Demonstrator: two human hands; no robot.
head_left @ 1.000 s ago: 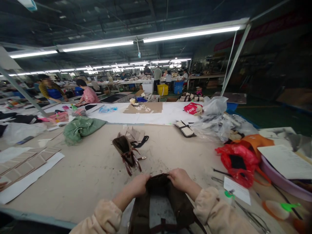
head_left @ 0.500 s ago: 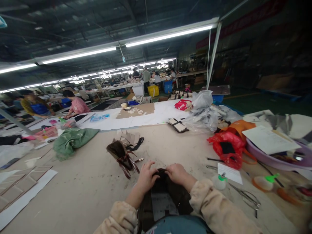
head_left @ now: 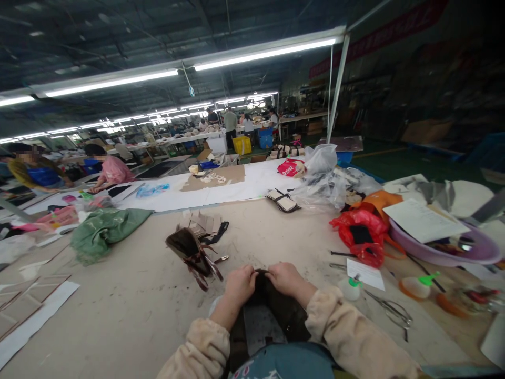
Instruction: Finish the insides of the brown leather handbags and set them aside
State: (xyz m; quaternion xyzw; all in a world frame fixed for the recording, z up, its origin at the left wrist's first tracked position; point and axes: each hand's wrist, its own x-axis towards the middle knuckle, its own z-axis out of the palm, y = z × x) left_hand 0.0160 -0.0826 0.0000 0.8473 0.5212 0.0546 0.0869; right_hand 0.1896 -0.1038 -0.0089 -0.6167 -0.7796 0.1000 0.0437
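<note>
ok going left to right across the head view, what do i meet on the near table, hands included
Green cloth, small brown bag, left hand, right hand, red plastic bag, purple basin.

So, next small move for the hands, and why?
I'd probably slide the right hand slightly outward along the edge of the dark brown piece, with the left hand as anchor: both grips sit close together at its far edge, and neither hand is on its sides.
</note>
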